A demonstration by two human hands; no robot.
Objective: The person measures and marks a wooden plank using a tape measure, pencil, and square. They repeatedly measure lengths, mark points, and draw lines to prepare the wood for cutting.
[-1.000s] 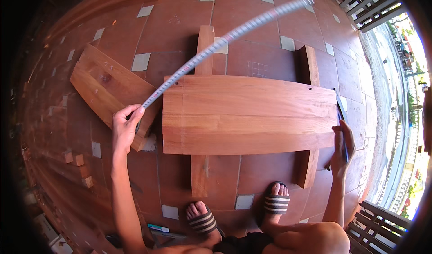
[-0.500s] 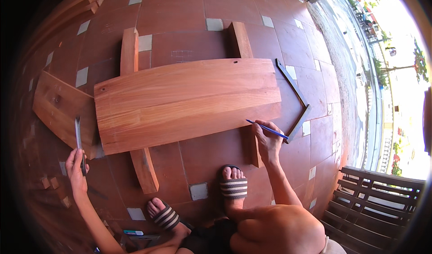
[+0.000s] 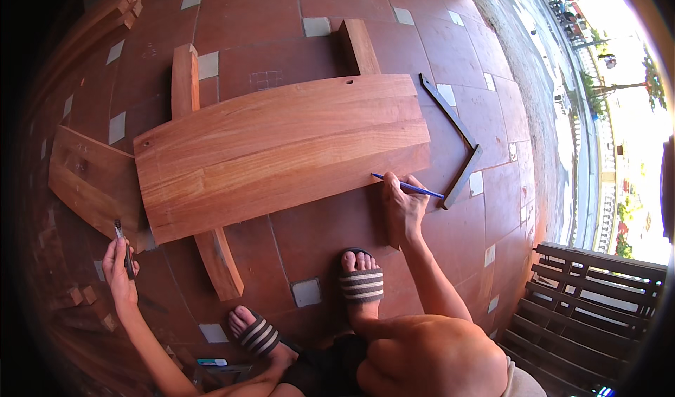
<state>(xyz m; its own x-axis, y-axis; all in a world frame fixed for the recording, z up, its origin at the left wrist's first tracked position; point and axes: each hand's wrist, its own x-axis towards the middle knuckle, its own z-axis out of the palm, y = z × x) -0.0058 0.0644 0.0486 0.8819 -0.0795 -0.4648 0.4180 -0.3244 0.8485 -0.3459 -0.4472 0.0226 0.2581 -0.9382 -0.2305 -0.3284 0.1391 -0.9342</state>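
Note:
A broad reddish-brown wooden panel (image 3: 281,151), with lengthwise bands and small dark holes near its far edge, lies across two wooden beams (image 3: 219,263). My right hand (image 3: 404,204) pinches a slim blue pencil (image 3: 422,189), its point at the panel's near edge toward the right end. I cannot tell whether the point touches the wood. At the left, my left hand (image 3: 121,270) is closed round a narrow tool (image 3: 129,260) with a dark handle and a short-looking metal end pointing away from me; its exact kind is unclear. Beneath that end lies a smaller curved wooden board (image 3: 91,179).
Right of the panel, a dark angled bar, like a bent square (image 3: 465,133), lies on the red tiled floor (image 3: 260,56). Stacked timber (image 3: 112,17) sits far left, wood offcuts (image 3: 88,295) near left. A slatted dark bench (image 3: 583,313) stands at right. My sandalled feet are close.
The view has shifted, so the panel sits slightly further left and higher. The left-hand tool has tilted, its metal end now foreshortened. The pencil stays at the panel's near edge.

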